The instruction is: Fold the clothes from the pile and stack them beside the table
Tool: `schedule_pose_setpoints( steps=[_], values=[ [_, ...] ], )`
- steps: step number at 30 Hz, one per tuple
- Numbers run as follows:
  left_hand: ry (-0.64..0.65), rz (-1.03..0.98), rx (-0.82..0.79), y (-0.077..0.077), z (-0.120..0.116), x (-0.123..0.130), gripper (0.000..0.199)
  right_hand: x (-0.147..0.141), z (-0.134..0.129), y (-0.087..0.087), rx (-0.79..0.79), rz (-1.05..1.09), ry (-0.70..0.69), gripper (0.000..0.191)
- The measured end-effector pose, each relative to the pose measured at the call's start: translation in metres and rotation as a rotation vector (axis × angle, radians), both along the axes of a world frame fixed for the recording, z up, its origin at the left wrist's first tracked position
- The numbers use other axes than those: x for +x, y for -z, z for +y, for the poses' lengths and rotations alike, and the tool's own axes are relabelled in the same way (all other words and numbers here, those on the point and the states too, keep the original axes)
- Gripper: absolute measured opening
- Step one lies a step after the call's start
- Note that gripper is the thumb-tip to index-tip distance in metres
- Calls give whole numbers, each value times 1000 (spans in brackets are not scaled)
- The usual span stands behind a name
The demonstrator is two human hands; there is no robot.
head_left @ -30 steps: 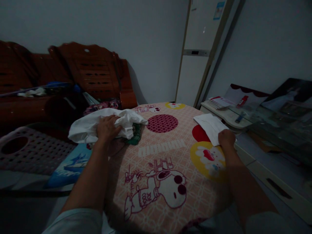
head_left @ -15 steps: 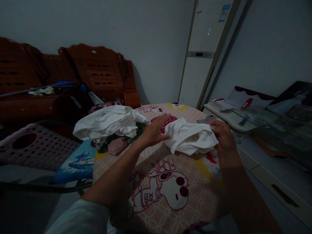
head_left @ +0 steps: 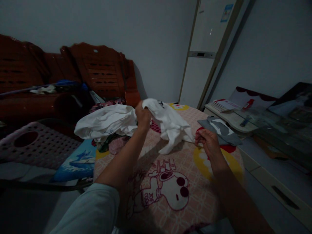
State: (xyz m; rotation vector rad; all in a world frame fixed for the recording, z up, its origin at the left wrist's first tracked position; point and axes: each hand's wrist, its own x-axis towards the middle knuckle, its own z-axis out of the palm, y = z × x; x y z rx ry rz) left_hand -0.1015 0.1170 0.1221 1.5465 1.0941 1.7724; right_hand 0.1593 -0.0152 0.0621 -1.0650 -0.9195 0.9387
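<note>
Head view: I have the left hand [head_left: 143, 114] clenched on a crumpled white fabric garment [head_left: 172, 125], its gathered end lifted above the round, pink-patterned, cloth-covered desk [head_left: 200, 195]. Right hand [head_left: 206, 139]: fingers curled at the garment's right edge; I cannot tell whether they grip. Flat grey-and-white cloth [head_left: 227, 138] lies just beyond it. Bulky white cloth bundle [head_left: 107, 122]: beside the left hand.

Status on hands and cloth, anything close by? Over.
Left hand holds white cloth by raised end. Right hand at its opposite end, grip unclear. White cloth bunched, partly lifted. Close by: white pile left, gray cloth right.
</note>
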Motion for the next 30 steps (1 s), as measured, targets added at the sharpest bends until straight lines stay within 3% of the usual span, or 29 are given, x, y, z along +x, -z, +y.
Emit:
schedule_pose_setpoints(
  steps=[2,4,7,10,13,15,18,21,24,26,30],
  values=[
    [-304,-14,318,-23,1,-19,21,0,0,8,-11,11,-10,28],
    [-460,91,494,-37,-9,-36,29,-1,0,13,-17,12,-21,28],
    [-671,325,346,-37,-25,-65,44,0,1,16,-28,-2,-37,28],
    [-781,497,99,-16,-22,-103,57,2,0,16,-48,-3,-40,28],
    [-556,740,-166,11,-1,-142,60,3,-1,17,-54,5,-29,29],
    [-491,781,-244,22,8,-156,55,3,-1,20,-56,5,-31,29],
    [-550,753,-140,20,0,-153,53,1,1,26,-57,-7,-50,28],
    [-627,628,33,7,-22,-125,55,3,5,33,-65,-39,-13,29],
    [-556,614,140,4,-29,-99,52,16,10,36,-91,-133,140,29],
    [-475,730,123,13,-20,-95,48,35,12,35,-131,-271,295,26],
    [-427,936,-46,42,10,-111,36,90,7,34,-217,-861,692,23]
  ],
)
